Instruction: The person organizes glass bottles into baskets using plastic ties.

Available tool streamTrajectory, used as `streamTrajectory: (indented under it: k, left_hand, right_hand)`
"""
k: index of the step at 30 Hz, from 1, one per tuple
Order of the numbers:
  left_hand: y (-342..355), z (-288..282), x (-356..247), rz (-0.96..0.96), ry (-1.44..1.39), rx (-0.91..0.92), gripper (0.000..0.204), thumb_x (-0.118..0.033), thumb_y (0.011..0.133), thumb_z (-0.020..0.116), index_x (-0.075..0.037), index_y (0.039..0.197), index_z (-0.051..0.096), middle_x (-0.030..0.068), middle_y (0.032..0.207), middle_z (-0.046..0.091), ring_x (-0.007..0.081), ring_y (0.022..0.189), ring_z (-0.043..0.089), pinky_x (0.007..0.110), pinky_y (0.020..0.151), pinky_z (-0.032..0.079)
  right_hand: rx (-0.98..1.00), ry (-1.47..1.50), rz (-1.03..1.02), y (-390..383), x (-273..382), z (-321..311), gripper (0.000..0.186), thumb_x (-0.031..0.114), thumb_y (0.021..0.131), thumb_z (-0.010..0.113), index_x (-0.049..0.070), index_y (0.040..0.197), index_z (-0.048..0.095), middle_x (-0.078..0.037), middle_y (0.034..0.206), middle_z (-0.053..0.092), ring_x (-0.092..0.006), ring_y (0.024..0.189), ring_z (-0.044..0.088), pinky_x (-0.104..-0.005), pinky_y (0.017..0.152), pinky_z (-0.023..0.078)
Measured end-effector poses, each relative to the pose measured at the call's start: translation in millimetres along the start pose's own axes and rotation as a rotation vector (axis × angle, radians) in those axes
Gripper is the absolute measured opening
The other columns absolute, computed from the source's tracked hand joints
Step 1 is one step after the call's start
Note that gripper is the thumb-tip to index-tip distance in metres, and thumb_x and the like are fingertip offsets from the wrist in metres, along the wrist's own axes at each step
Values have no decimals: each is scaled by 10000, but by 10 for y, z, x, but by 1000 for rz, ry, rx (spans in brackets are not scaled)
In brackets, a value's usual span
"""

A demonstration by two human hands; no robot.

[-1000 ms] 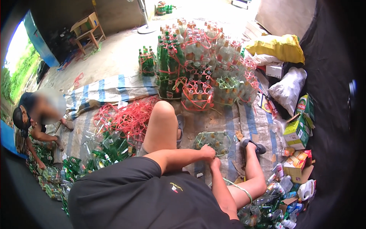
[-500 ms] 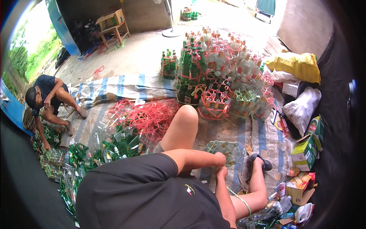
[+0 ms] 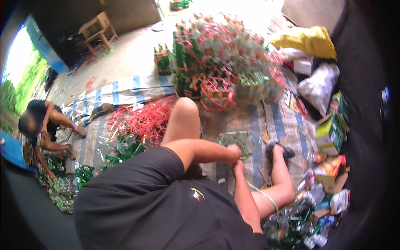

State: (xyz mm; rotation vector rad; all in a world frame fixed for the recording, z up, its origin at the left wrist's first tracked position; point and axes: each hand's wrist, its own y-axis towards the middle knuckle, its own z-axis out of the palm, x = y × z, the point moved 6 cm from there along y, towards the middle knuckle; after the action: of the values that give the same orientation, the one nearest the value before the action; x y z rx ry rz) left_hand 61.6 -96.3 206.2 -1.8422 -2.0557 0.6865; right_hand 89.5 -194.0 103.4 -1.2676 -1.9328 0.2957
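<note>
Bottle bundle (image 3: 245, 142) is sitting just left of the dark shoe (image 3: 282, 150), probably weighing heavy, slippery and fragile; its green band is likely offering the best hold. Left hand (image 3: 234, 153) and right hand (image 3: 238, 166) are resting close together, also left of that shoe; blur is hiding whether they're pinching anything.

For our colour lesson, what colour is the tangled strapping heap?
Strapping heap: pinkish red, clearest in the head view.
</note>
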Motion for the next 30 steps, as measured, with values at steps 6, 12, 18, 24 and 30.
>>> streamTrajectory:
  k: [6,12,18,24,30]
  left_hand:
    - [44,-156,-223,200,202,-23,225,-266,844,595,-139,923,763,87,999,726,239,923,706,396,723,564]
    - [-80,-89,179,187,193,50,233,-229,841,626,-129,1012,748,78,1063,715,261,965,695,400,727,568]
    - [-302,-293,260,154,43,159,257,-172,812,587,-93,1008,734,109,1074,703,269,1019,671,388,815,545]
    - [-153,-210,498,204,46,135,255,-140,772,581,-82,966,736,115,1033,709,285,995,672,388,828,537]
    - [-43,-199,676,297,-23,91,232,-180,758,603,-74,921,731,143,959,706,301,948,670,391,774,533]
  right_hand:
    - [27,-204,-68,64,-102,-92,351,351,880,534,69,990,711,-234,1071,648,-397,1078,598,-459,896,487]
    - [179,-225,-327,-364,383,-427,291,297,841,616,25,891,707,-243,913,670,-396,910,648,-459,806,501]
    - [-26,-210,-248,-771,522,-911,272,268,846,582,29,917,692,-229,930,668,-407,923,636,-477,814,498]
    - [44,-298,-80,-518,501,-464,378,388,898,567,39,969,693,-224,1033,668,-411,1004,629,-491,856,497]
    - [-48,-152,-153,-233,452,-282,426,406,897,556,6,934,695,-243,969,670,-408,963,641,-477,845,499]
